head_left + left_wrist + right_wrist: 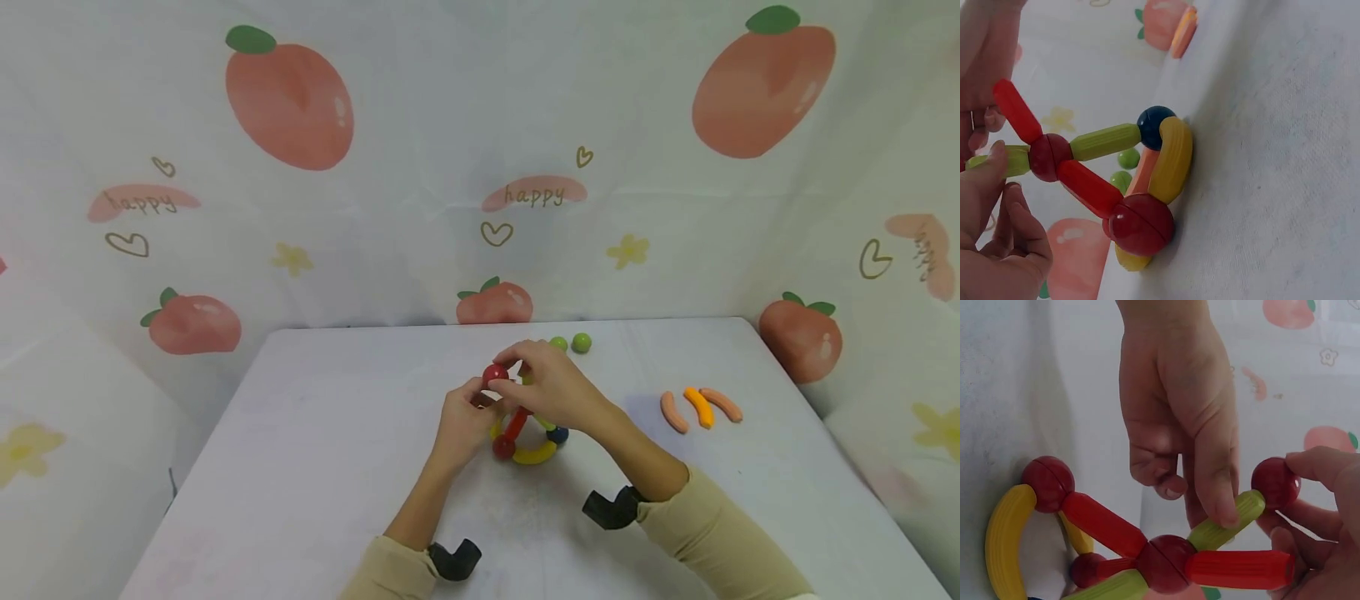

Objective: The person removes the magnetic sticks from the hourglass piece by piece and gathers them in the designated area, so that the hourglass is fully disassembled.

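Note:
A frame of magnetic building rods and balls stands on the white table. Its base has yellow curved rods (pixel 535 454), a red ball (pixel 503 447) and a dark blue ball (pixel 1157 127). Straight red and green rods rise from it to a red middle ball (pixel 1050 157), from which another red rod (pixel 1239 569) sticks out. My left hand (pixel 467 425) pinches a green rod (pixel 1229 520) above that middle ball. At this rod's end sits a top red ball (pixel 1276 483), which my right hand (pixel 558 387) holds between thumb and fingers. Ball and rod end appear to touch.
Two green balls (pixel 581 342) lie near the table's back edge, behind the right hand. To the right are two light orange curved rods (pixel 673 412) and a brighter orange one (pixel 699 407). A printed cloth (pixel 420 167) hangs behind the table (pixel 360 400).

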### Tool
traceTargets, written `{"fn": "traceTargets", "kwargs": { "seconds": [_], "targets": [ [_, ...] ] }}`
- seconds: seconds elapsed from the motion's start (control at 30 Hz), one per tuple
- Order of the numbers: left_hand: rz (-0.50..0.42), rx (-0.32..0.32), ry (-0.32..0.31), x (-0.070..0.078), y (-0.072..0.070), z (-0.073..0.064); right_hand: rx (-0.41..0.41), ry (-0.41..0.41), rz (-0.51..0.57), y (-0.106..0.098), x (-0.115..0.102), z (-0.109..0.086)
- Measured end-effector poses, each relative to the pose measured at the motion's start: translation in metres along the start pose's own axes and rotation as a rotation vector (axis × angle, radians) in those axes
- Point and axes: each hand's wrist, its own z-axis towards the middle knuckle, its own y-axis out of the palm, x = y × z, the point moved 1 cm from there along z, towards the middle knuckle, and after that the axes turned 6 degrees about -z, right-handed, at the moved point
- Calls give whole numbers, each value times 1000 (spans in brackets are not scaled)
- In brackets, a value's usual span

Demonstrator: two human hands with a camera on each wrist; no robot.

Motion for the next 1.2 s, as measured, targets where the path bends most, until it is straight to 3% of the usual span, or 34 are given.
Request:
{"fn": "traceTargets", "kwargs": {
  "seconds": [0.33, 0.5, 0.6, 0.73, 1.0, 1.2],
  "targets": [
    [42, 2, 84, 1, 6, -1, -42, -72, -27, -1, 0, -3],
    [74, 4, 31, 1, 7, -4, 87, 12, 128, -20, 5, 2],
    [70, 7, 2, 1, 7, -5, 169, 57, 128, -33, 15, 6],
    [57, 2, -23, 1, 7, -5, 210, 162, 98, -33, 51, 8],
    [24, -16, -29, -1, 6, -5, 233, 528, 96, -16, 146, -7],
    [19, -32, -30, 0, 5, -5, 227, 659, 87, -6, 185, -16]
  ]
}}
